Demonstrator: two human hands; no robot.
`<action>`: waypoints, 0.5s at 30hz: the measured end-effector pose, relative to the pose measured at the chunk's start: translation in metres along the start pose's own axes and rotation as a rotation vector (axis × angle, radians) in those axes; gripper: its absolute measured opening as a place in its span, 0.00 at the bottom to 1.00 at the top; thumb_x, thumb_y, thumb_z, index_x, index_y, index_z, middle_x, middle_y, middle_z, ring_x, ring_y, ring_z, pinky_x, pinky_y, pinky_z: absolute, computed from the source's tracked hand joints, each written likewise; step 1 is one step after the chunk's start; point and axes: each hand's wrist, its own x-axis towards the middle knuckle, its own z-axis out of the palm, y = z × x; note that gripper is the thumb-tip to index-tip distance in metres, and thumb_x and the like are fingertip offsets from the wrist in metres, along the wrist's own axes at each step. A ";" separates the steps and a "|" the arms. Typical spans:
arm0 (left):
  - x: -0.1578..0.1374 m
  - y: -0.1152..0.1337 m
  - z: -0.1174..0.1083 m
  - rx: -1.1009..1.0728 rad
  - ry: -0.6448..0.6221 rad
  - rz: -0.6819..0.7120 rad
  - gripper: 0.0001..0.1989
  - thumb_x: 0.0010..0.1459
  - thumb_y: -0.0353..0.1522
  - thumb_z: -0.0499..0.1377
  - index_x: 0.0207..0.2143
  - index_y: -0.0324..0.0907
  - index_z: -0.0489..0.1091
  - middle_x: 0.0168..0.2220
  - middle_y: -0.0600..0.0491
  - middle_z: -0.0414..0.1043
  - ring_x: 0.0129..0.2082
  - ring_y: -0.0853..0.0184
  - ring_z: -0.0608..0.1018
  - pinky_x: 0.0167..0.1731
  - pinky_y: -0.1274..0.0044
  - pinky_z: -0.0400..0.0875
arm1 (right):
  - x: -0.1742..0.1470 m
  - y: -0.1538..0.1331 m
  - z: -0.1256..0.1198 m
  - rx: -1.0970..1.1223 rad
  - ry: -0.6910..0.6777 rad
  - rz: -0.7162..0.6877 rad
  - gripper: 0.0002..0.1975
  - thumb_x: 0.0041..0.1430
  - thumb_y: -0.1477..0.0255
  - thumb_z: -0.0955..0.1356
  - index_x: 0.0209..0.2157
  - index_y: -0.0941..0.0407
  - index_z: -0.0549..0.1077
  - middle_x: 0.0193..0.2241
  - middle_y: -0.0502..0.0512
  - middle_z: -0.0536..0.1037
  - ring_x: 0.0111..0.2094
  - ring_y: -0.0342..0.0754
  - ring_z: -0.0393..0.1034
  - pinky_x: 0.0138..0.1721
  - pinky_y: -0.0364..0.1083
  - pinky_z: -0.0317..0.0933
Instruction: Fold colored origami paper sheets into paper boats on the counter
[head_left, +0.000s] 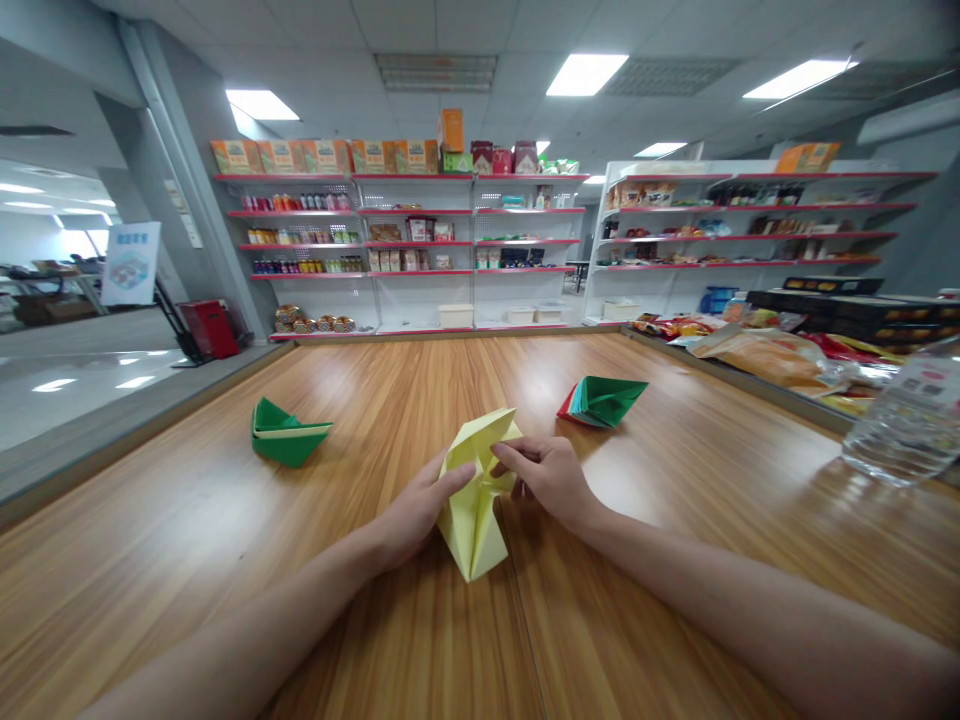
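A partly folded sheet of yellow paper [470, 525] is held up over the middle of the wooden table, with creases and open flaps along its length. My left hand [420, 508] grips its left side, thumb on the front and the other fingers hidden behind. On its right edge, my right hand [546, 475] pinches a flap between thumb and fingers. A green folded paper boat [289, 435] with a pale yellow layer sits to the left. To the right lies a stack of folded papers [604, 402], green on top with blue, white and red layers.
The wooden table [360, 400] has a raised rim. At right stands a clear plastic bottle [907, 420], near snack packets [765, 355] and black boxes [862, 312] beyond the rim. Stocked shelves [420, 240] line the back. A sign board [130, 263] stands at left.
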 end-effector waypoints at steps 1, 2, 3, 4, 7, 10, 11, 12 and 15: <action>0.000 -0.001 -0.001 -0.031 -0.008 -0.009 0.18 0.60 0.40 0.56 0.49 0.39 0.68 0.45 0.45 0.73 0.40 0.62 0.74 0.43 0.72 0.64 | 0.000 -0.001 0.000 0.007 -0.004 0.006 0.16 0.53 0.61 0.69 0.28 0.61 0.79 0.23 0.55 0.79 0.13 0.39 0.66 0.10 0.37 0.56; 0.001 -0.002 -0.002 -0.048 -0.011 -0.012 0.17 0.60 0.39 0.56 0.48 0.39 0.68 0.44 0.46 0.73 0.39 0.62 0.74 0.42 0.73 0.64 | 0.000 -0.001 0.000 0.018 -0.004 0.014 0.16 0.53 0.61 0.69 0.29 0.61 0.79 0.23 0.55 0.79 0.13 0.39 0.66 0.10 0.37 0.56; 0.001 -0.002 -0.002 -0.056 -0.011 -0.011 0.16 0.59 0.39 0.57 0.47 0.40 0.69 0.43 0.47 0.74 0.39 0.63 0.75 0.42 0.73 0.65 | 0.001 0.000 -0.001 0.027 0.001 0.022 0.16 0.53 0.61 0.69 0.29 0.61 0.78 0.23 0.56 0.79 0.12 0.39 0.65 0.10 0.37 0.56; 0.001 -0.002 -0.002 -0.057 -0.011 -0.008 0.15 0.59 0.38 0.58 0.46 0.40 0.69 0.42 0.47 0.74 0.38 0.63 0.75 0.41 0.74 0.65 | 0.003 0.001 -0.001 0.035 0.012 0.032 0.16 0.53 0.60 0.69 0.28 0.61 0.78 0.24 0.56 0.79 0.12 0.38 0.64 0.10 0.37 0.56; 0.000 -0.002 -0.002 -0.065 -0.017 -0.005 0.14 0.58 0.38 0.59 0.45 0.41 0.70 0.39 0.49 0.74 0.37 0.64 0.75 0.40 0.75 0.65 | 0.007 0.007 -0.005 0.049 0.059 0.051 0.18 0.53 0.59 0.68 0.26 0.61 0.77 0.24 0.57 0.80 0.11 0.38 0.64 0.09 0.37 0.52; 0.001 -0.003 -0.004 -0.089 -0.024 -0.013 0.15 0.58 0.38 0.58 0.45 0.41 0.70 0.37 0.49 0.74 0.35 0.64 0.74 0.37 0.75 0.65 | 0.008 0.010 -0.007 0.057 0.099 0.039 0.19 0.53 0.58 0.69 0.25 0.61 0.75 0.23 0.57 0.79 0.11 0.38 0.64 0.09 0.36 0.51; 0.001 -0.004 -0.005 -0.094 -0.024 -0.017 0.15 0.58 0.39 0.58 0.44 0.41 0.71 0.37 0.50 0.74 0.34 0.65 0.74 0.36 0.75 0.65 | 0.008 0.010 -0.007 0.057 0.106 0.029 0.18 0.53 0.58 0.69 0.25 0.61 0.75 0.23 0.57 0.79 0.11 0.38 0.64 0.10 0.37 0.51; 0.001 -0.004 -0.005 -0.093 -0.024 -0.020 0.15 0.58 0.39 0.58 0.44 0.41 0.71 0.37 0.50 0.74 0.33 0.65 0.74 0.35 0.75 0.65 | 0.007 0.010 -0.007 0.051 0.111 0.016 0.18 0.53 0.58 0.69 0.26 0.60 0.75 0.22 0.56 0.79 0.11 0.39 0.64 0.10 0.37 0.53; 0.000 -0.004 -0.005 -0.048 -0.028 -0.015 0.16 0.58 0.39 0.58 0.47 0.41 0.70 0.39 0.49 0.74 0.35 0.63 0.74 0.36 0.75 0.64 | 0.003 0.007 -0.005 -0.018 0.124 -0.059 0.16 0.54 0.59 0.69 0.26 0.59 0.73 0.20 0.53 0.77 0.13 0.40 0.65 0.13 0.38 0.58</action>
